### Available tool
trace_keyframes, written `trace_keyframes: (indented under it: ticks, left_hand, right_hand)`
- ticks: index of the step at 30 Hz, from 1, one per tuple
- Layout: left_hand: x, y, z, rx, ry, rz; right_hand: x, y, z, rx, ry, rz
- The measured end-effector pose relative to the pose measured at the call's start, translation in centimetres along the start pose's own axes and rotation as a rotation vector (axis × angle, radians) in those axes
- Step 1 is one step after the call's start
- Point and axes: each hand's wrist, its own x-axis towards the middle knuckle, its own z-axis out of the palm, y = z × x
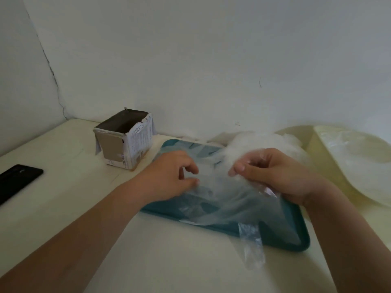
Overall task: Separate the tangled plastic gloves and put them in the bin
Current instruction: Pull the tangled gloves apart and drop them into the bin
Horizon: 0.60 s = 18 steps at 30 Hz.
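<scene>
Clear plastic is caught in both grips: the left hand (169, 174) pinches one edge of a glove (222, 199) between thumb and fingertips, and the right hand (275, 172) curls round the other, apparently to pull it free of the rest. It hangs just above a teal tray (296, 240) on the tabletop (148, 250). Behind the right hand sits the tangled heap (264, 142). An open cardboard box (124, 142) stands left and a cream basin (330, 161) right; which one is the bin I cannot tell
</scene>
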Motion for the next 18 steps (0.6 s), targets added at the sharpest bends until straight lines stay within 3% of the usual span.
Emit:
trace_keyframes:
  ticks: [4,7,11,18]
  left_hand:
    - [-0.2,-0.3,-0.4,0.134,-0.145,-0.074]
    - [-0.1,-1.1,-0.6,0.126,-0.109,-0.135]
    - [0.2,-2.1,-0.1,0.171,-0.014,-0.192]
    - [0.3,-1.8,-1.0,0.045,0.108,-0.201]
  right_hand:
    - [-0.1,0.2,-0.5,-0.024,-0.189,-0.010]
    - [0.3,0.7,-0.4,-0.085,-0.216,0.000]
    - [0.8,0.8,0.5,-0.170,-0.117,0.001]
    - [1.1,0.2,2.4,-0.250,0.030,-0.015]
